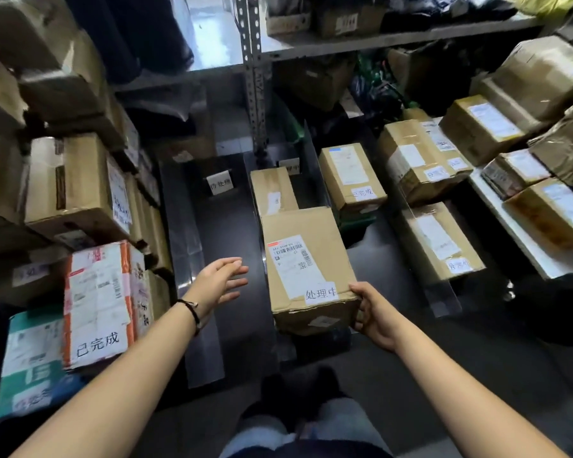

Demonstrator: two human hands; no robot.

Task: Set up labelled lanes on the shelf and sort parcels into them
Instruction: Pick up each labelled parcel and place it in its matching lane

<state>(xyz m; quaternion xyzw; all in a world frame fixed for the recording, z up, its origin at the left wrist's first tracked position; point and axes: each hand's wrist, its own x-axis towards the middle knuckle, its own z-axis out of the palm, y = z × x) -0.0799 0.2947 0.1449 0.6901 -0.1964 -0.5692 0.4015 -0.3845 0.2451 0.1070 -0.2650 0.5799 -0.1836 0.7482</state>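
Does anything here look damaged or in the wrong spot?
Two things. The box marked 处理中, which the right hand grips by its near corner, is creased and dented along its near edge. A parcel marked 已完成 stands left of the lanes, while a brown box with that label sits in one.

Open room is running down the left lane (227,226), from the near edge to the card (219,184) at its far end; the left hand (220,279) is hovering over its near part. A divider (189,259) and stacked boxes (76,190) are walling its left side. The near box (306,269), gripped by the right hand (374,317), and the far box (272,190) are filling the middle lane. On the right, more boxes (351,176) are crowding in.
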